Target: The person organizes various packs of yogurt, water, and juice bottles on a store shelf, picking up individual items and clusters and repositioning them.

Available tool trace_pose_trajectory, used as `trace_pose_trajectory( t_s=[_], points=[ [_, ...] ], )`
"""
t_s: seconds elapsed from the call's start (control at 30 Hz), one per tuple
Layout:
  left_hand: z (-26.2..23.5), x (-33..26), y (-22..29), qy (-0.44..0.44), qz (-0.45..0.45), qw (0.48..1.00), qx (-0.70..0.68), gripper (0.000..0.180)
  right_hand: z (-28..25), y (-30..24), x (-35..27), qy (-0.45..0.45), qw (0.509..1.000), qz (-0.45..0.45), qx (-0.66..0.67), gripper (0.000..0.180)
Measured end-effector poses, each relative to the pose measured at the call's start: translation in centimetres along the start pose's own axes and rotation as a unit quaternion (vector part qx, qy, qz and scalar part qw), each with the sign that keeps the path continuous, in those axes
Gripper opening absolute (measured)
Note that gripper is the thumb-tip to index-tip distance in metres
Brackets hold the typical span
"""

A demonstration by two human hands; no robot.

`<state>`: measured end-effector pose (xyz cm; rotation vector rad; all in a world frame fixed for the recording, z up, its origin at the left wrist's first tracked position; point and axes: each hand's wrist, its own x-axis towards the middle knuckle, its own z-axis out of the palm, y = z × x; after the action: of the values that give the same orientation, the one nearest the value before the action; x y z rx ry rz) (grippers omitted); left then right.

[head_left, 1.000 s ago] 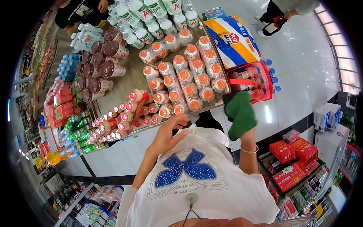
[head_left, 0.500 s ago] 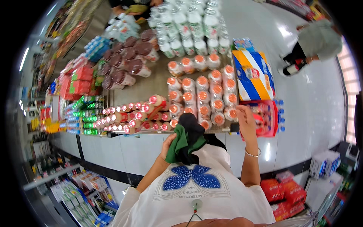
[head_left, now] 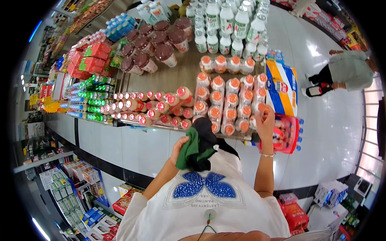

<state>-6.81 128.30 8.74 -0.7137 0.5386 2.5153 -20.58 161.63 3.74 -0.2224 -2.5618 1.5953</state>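
My left hand [head_left: 179,148] is closed round a crumpled green and black cloth [head_left: 198,145], held in front of my body at the table's near edge. My right hand [head_left: 265,122], with a bracelet on its wrist, has its fingers bent in a pinch at the near right corner of the table. They touch an orange-capped bottle [head_left: 261,107] at the end of the rightmost row; the fingers partly hide it. Several rows of orange-capped bottles [head_left: 231,99] in clear wrap stand to the left of this hand.
Red-capped bottles [head_left: 163,107] lie along the near edge, left of the cloth. Brown-lidded cups [head_left: 164,52] and white bottles [head_left: 226,19] stand farther back. Beside the table are a striped carton [head_left: 281,86] and a red-wrapped bottle pack [head_left: 285,134]. Another person [head_left: 339,72] is at the far right.
My right hand has gone from spread fingers beside the bottles to a pinch at the corner bottle. The cloth stays in my left hand. The view has shifted, and the table sits farther right.
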Motion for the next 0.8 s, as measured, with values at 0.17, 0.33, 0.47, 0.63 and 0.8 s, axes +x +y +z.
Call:
trace_pose_trajectory(
  t_s=[0.17, 0.33, 0.47, 0.63, 0.8],
  points=[
    [4.7, 0.9, 0.9, 0.101, 0.055, 0.980, 0.163, 0.043, -0.8, -4.2, -6.2, -0.008, 0.999, -0.028, -0.015, 0.054],
    [9.4, 3.2, 0.5, -0.213, 0.027, 0.768, 0.603, 0.055, 2.5, -11.5, -11.6, -0.156, 0.946, 0.063, 0.276, 0.067],
    [9.8, 3.8, 1.3, -0.260, 0.258, 0.641, 0.675, 0.054, 0.1, -8.7, -8.8, -0.059, 0.939, 0.217, 0.261, 0.036],
    [4.8, 4.7, 0.0, 0.049, 0.345, 0.583, 0.734, 0.057, -0.1, -9.4, 1.4, -0.012, 0.952, -0.182, -0.245, 0.047],
    [3.9, 5.5, -1.3, 0.076, 0.356, 0.486, 0.794, 0.066, 3.6, -6.0, 1.7, -0.158, 0.877, -0.293, -0.347, 0.066]
  ],
)
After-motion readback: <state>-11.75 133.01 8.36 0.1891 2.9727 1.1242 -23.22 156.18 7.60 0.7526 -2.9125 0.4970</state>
